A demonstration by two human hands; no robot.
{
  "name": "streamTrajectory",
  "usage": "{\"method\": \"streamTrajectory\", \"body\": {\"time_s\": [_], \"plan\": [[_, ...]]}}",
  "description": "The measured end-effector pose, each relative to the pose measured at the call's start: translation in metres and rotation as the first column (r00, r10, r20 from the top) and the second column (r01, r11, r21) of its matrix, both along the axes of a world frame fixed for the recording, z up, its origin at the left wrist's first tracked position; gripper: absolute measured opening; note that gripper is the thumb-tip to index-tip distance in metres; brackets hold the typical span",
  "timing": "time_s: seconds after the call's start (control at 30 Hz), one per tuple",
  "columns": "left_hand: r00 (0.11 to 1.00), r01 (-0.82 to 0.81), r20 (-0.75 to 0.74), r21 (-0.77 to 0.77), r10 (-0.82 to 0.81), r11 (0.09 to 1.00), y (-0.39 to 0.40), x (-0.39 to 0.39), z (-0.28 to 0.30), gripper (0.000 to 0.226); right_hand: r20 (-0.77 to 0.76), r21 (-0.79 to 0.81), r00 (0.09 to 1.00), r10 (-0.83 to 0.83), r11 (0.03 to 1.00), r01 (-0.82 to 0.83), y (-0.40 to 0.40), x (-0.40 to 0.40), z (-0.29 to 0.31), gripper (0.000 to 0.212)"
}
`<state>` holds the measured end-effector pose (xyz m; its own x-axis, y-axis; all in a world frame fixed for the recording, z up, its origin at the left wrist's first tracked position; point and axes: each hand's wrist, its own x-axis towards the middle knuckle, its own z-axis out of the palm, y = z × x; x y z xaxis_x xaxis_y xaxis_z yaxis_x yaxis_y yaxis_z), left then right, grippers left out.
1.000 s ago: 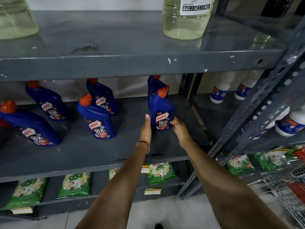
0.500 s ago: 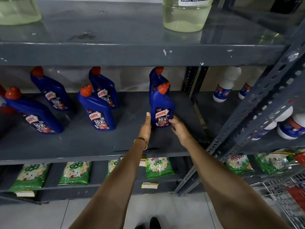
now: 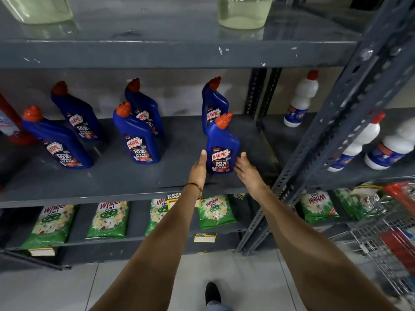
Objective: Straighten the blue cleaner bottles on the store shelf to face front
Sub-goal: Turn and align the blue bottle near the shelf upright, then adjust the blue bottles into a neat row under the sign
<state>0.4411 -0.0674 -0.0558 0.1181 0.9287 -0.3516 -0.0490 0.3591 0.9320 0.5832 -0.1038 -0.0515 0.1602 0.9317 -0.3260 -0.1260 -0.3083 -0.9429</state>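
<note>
Both my hands have loosened: left hand flat against the front bottle, right hand open just beside it. Its label faces front on the shelf, so this one looks done.

The blue cleaner bottles are deep blue with orange-red caps and dark labels lettered in white and red, on a dull grey shelf with chipped white flecks along the board above. At three o'clock stand white bottles with red caps and blue labels; at six o'clock lie green packets printed with white flowers and red lettering. At twelve o'clock, clear jugs hold pale yellow liquid.
</note>
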Motion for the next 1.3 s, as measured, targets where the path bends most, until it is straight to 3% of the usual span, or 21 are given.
{"method": "streamTrajectory", "body": {"time_s": [0.47, 0.7, 1.13, 1.3], "plan": [[0.996, -0.050, -0.081, -0.046, 0.046, 0.998, -0.022, -0.002, -0.003, 0.072, 0.022, 0.031, 0.999, -0.025, 0.999, 0.024, -0.025, -0.003, -0.001, 0.056], [0.996, -0.051, -0.073, -0.035, 0.048, 0.998, -0.022, -0.003, -0.004, 0.057, 0.017, 0.008, 0.998, -0.054, 0.999, 0.054, -0.024, -0.005, -0.002, 0.056], [0.997, 0.009, -0.078, 0.006, -0.009, 1.000, -0.010, -0.012, 0.005, 0.047, -0.064, 0.050, 0.920, -0.386, 0.920, 0.389, -0.005, -0.016, -0.004, 0.059], [0.995, -0.017, -0.101, 0.009, 0.017, 1.000, -0.010, -0.042, 0.004, 0.050, 0.069, 0.055, 0.831, -0.552, 0.834, 0.549, -0.015, -0.030, -0.001, 0.058]]}}
